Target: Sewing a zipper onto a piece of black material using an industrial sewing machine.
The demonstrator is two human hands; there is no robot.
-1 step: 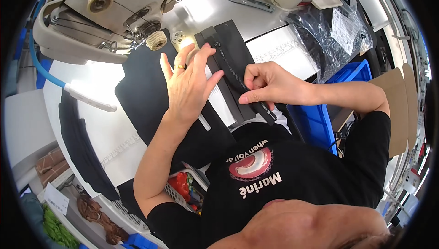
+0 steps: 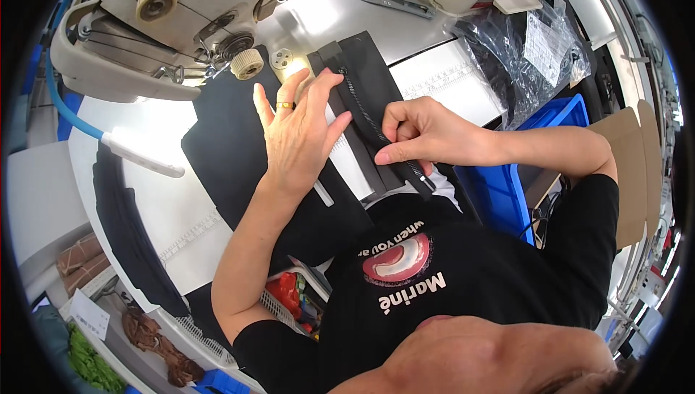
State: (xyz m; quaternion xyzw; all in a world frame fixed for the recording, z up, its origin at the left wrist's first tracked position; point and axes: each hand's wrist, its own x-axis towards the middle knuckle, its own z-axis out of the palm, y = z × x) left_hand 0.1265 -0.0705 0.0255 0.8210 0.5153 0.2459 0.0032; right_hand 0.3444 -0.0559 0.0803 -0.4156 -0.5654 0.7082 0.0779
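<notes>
A black zipper [image 2: 360, 104] lies lengthwise over a strip of black fabric [image 2: 371, 61] on the sewing table. My right hand [image 2: 423, 133] pinches the zipper's near part between thumb and curled fingers; its near end, with a light tip, sticks out below. My left hand [image 2: 300, 130], wearing a ring, has its fingers spread. Its fingertips rest on or just over the fabric's left edge beside the zipper's far end. Under my left arm spreads a larger piece of black fabric [image 2: 224, 133]. The sewing machine [image 2: 217, 32] stands just beyond my left hand.
A lit lamp bar [image 2: 145, 154] is at the left, near folded black fabric [image 2: 130, 227]. Thread snips [image 2: 397, 3] lie at the back. To the right are a clear plastic bag [image 2: 507, 54] and a blue crate [image 2: 499, 202]. A basket [image 2: 286, 296] sits below the table edge.
My right hand has shifted very slightly left with the zipper's near end. My left hand has barely moved.
</notes>
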